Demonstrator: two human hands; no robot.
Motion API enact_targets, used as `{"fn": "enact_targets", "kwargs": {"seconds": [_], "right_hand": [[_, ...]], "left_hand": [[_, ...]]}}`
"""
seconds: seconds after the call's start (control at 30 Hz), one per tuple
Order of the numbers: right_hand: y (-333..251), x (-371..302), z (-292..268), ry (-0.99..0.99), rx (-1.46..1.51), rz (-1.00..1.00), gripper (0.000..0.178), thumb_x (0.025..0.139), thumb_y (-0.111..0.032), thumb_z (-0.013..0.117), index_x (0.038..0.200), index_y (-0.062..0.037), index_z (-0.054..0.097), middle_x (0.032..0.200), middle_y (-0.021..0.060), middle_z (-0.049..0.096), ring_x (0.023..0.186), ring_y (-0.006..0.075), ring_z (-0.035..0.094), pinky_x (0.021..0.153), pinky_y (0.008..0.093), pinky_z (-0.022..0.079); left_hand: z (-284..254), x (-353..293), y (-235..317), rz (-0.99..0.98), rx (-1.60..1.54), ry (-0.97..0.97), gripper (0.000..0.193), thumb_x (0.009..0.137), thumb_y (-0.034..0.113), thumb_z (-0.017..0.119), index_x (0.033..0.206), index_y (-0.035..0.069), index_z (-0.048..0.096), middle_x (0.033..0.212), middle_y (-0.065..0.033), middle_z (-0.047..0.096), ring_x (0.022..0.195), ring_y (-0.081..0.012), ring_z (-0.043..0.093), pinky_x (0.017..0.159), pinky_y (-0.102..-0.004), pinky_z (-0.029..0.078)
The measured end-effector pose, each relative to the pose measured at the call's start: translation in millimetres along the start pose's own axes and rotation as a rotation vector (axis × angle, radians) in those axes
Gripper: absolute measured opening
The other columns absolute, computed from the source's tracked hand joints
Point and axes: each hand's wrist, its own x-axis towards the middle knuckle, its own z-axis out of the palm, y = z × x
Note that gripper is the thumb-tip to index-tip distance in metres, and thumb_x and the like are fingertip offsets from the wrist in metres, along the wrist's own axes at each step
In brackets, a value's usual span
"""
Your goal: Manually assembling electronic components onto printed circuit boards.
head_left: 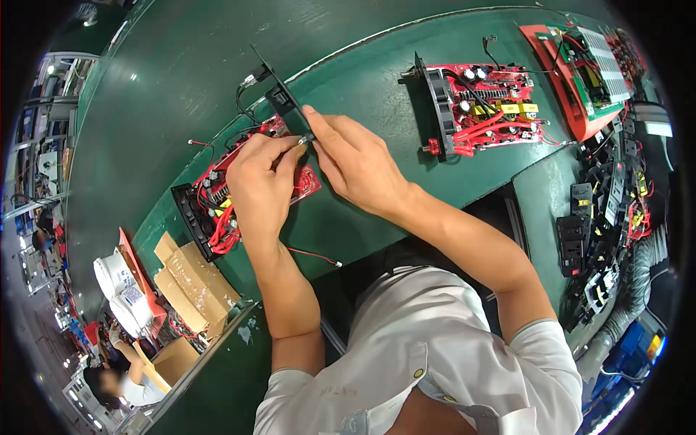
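A black panel [284,101] stands on edge at a tilt, gripped along its near end by my right hand [362,163], with the thumb and fingers closed on it. My left hand [262,174] is closed in a pinch on a small silvery connector [303,140] at the panel's near end. Whether the connector is seated in the panel, I cannot tell. A dark cable [243,98] hangs from a metal fitting at the panel's far end. Under my left hand lies a red circuit board assembly [225,210] with thick red wires and a black end piece, partly covered by the hand.
A second red circuit board assembly [482,109] sits right of my hands on the green table [362,51]. Beyond it is a red tray [551,87] with boards. Black parts [573,246] crowd the right edge. At left are a cardboard box [192,283] and white spools [119,290]. Another person [138,380] works at lower left.
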Motion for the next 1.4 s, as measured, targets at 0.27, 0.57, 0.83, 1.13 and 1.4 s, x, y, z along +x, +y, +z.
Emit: {"fn": "enact_targets", "kwargs": {"seconds": [0.27,0.57,0.83,1.13,1.4], "right_hand": [[-5,-1,-4,0.000,-0.014,0.069,0.051,0.085,0.005,0.063,0.135,0.0036,0.054,0.086,0.0159,0.060,0.071,0.0335,0.061,0.063,0.0402,0.051],[12,1,-4,-0.022,0.063,0.356,0.046,0.090,-0.004,0.065,0.135,0.0002,0.055,0.102,0.0206,0.066,0.085,0.0328,0.066,0.080,0.0358,0.052],[-26,27,-39,-0.166,0.197,0.545,0.020,0.091,-0.012,0.070,0.104,0.0024,0.067,0.096,0.0058,0.066,0.084,0.0130,0.060,0.073,0.0256,0.047],[-14,31,-44,-0.391,0.868,1.074,0.018,0.097,-0.021,0.064,0.094,-0.0035,0.066,0.081,0.0015,0.065,0.068,0.0082,0.058,0.060,0.0232,0.044],[-9,26,-48,-0.379,0.645,0.883,0.011,0.093,-0.016,0.066,0.093,-0.0051,0.066,0.082,-0.0016,0.063,0.070,0.0056,0.054,0.064,0.0222,0.044]], "left_hand": [[7,1,-1,0.025,0.012,-0.039,0.013,0.078,0.007,0.076,0.091,0.003,0.075,0.079,-0.0117,0.064,0.068,-0.0296,0.064,0.064,-0.0375,0.049],[1,-3,-5,-0.133,-0.694,-0.022,0.056,0.086,-0.010,0.064,0.139,0.002,0.052,0.113,-0.0119,0.062,0.103,-0.0174,0.067,0.087,-0.0278,0.056],[6,-7,-4,-0.092,-0.677,0.013,0.053,0.086,-0.014,0.056,0.137,0.003,0.055,0.099,-0.0088,0.064,0.095,-0.0152,0.069,0.080,-0.0270,0.057],[5,-5,4,0.086,-0.457,-0.001,0.049,0.085,-0.010,0.059,0.131,0.007,0.061,0.098,-0.0113,0.067,0.084,-0.0167,0.069,0.071,-0.0288,0.057],[5,-7,1,0.153,-0.406,-0.046,0.030,0.081,-0.006,0.067,0.109,0.004,0.071,0.099,-0.0085,0.065,0.075,-0.0199,0.067,0.063,-0.0310,0.054]]}}
